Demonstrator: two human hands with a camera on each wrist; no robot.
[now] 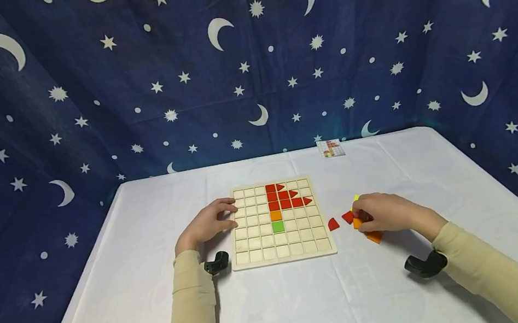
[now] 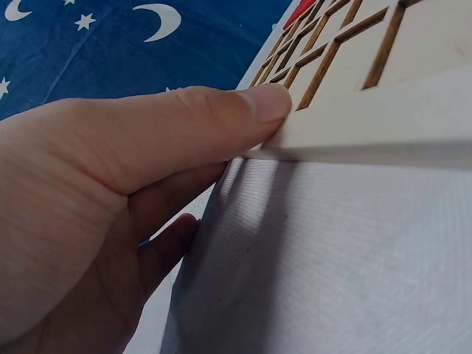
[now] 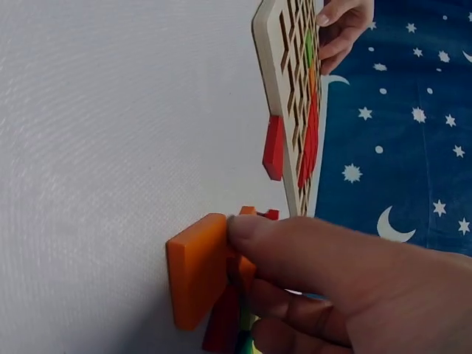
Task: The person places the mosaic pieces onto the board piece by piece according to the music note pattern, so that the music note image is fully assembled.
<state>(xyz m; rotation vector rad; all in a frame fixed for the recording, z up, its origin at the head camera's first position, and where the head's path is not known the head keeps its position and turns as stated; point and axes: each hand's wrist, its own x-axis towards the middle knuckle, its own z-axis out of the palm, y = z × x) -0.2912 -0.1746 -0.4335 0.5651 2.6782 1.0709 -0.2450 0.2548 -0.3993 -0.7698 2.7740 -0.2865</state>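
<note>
A square wooden grid board [image 1: 253,243] lies on the table. My left hand [image 1: 208,221] rests at its left edge, and in the left wrist view the thumb [image 2: 214,110] touches the rim. Red tiles [image 1: 272,197], an orange tile [image 1: 275,216] and a green tile [image 1: 278,226] sit in the board's cells. To the right of the board my right hand [image 1: 390,212] is low over a small group of loose pieces. Its thumb and fingers pinch an orange tile [image 1: 357,223]. Another orange tile [image 3: 198,273] lies by the thumb; the curled fingers partly hide the pieces behind.
Two red pieces, a quarter-round one [image 1: 333,224] and another [image 1: 348,217], lie between board and right hand. A yellow piece [image 1: 356,197] shows beyond the fingers. A small pattern card [image 1: 330,148] lies at the back of the white table [image 1: 289,306], before a dark blue curtain [image 1: 193,44].
</note>
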